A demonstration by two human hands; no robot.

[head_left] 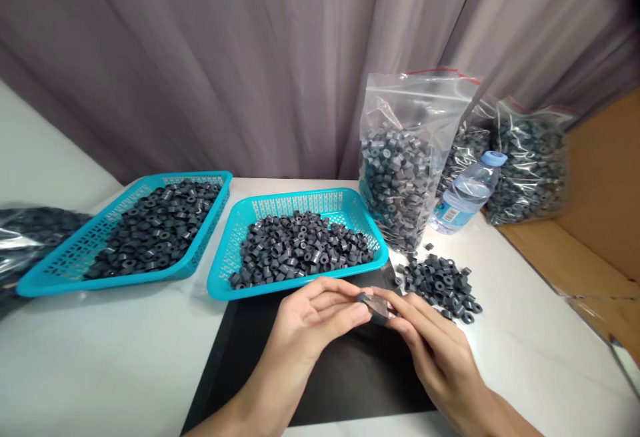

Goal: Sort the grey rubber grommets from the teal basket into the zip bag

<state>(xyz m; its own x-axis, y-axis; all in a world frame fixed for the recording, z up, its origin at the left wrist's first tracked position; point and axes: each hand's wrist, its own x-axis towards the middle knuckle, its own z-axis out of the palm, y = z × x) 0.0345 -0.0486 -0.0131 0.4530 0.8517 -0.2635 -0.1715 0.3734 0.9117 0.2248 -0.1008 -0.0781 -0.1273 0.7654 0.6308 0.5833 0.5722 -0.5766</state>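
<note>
Over the black mat (360,377), my two hands meet close together. My left hand (313,323) is closed, pinching a small dark grey plastic ring (363,297) between thumb and fingertips. A thin, shiny, blade-like piece (377,305) is gripped by my closed right hand (443,343), its tip against or very near the ring. Fingers hide most of both things, so the exact kind of the shiny piece cannot be made out. Just beyond my right hand lies a loose pile of dark grey rings (443,283) on the white table (550,357).
A turquoise basket (297,285) of rings stands behind the mat, another turquoise basket (125,281) to its left. Clear zip bags of rings, one upright (397,177), stand at the back right beside a water bottle (467,193) and a cardboard box (605,183). Another bag (35,233) lies far left.
</note>
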